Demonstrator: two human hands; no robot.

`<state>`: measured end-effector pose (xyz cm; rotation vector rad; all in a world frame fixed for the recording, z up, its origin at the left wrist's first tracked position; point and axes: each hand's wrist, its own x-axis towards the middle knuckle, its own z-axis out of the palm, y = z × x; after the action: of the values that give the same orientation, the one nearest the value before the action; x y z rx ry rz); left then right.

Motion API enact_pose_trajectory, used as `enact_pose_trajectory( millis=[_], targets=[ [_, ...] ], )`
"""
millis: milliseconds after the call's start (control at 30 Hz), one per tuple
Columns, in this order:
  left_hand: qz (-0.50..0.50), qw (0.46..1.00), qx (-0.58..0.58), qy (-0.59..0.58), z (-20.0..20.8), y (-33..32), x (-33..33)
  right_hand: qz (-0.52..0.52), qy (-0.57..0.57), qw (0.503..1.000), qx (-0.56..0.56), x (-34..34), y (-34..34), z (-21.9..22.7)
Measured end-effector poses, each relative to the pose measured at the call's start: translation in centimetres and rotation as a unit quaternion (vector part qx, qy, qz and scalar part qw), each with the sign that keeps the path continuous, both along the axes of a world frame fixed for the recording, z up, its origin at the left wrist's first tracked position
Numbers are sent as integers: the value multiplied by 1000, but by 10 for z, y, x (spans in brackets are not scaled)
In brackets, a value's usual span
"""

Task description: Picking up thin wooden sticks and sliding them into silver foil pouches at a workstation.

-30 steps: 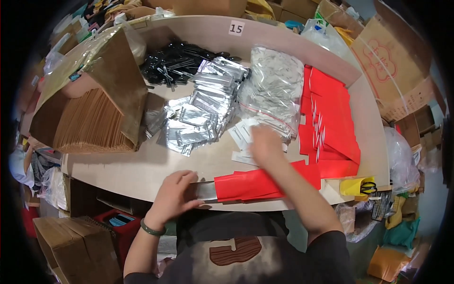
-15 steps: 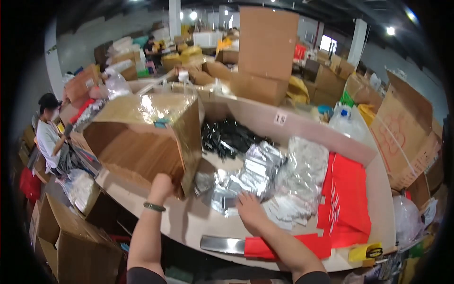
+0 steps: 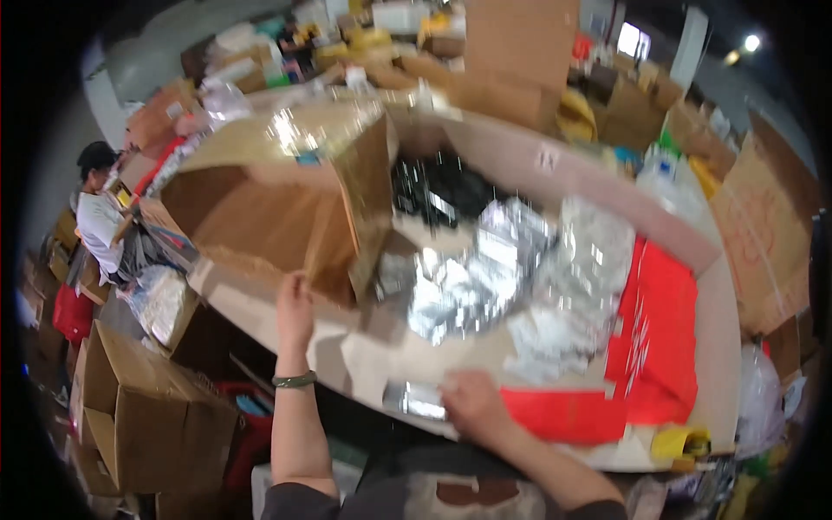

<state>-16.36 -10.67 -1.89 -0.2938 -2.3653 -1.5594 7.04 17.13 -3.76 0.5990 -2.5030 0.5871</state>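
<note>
My right hand (image 3: 475, 407) is over the join between a flat silver strip (image 3: 417, 400) and a red flat piece (image 3: 568, 414) at the table's front edge. Its fingers are curled at the strip's right end, somewhat blurred. My left hand (image 3: 295, 316), with a bracelet at the wrist, is just in front of the mouth of a cardboard box (image 3: 373, 186) lying on its side. Its fingers are drawn together; anything between them is too small to make out. Beyond my right hand lies a pile of shiny silver packets (image 3: 481, 282).
Black packets (image 3: 446, 186), clear plastic packets (image 3: 581, 269) and a red stack (image 3: 663, 334) lie on the table, with a raised board (image 3: 511, 156) behind. A yellow item (image 3: 679, 442) sits at the front right corner. Another person (image 3: 102, 217) sits at left, near an open carton (image 3: 160, 412).
My right hand has moved from the silver packets toward me, onto the silver strip. My left hand has come out from the box's mouth. The whole view has tilted downward.
</note>
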Motion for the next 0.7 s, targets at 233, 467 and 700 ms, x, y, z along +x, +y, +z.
enact_pose_trajectory(
  millis=[233,467,700],
  targets=[
    [-260,944,-42,-198,-12,-29,129,-14,-202,979,-11,41,33,34],
    [-269,947,-135,-110,-23,52,165,22,-198,980,-12,42,23,23],
    [-115,978,-153,-81,-16,102,191,-91,-188,977,44,41,14,19]
  ],
)
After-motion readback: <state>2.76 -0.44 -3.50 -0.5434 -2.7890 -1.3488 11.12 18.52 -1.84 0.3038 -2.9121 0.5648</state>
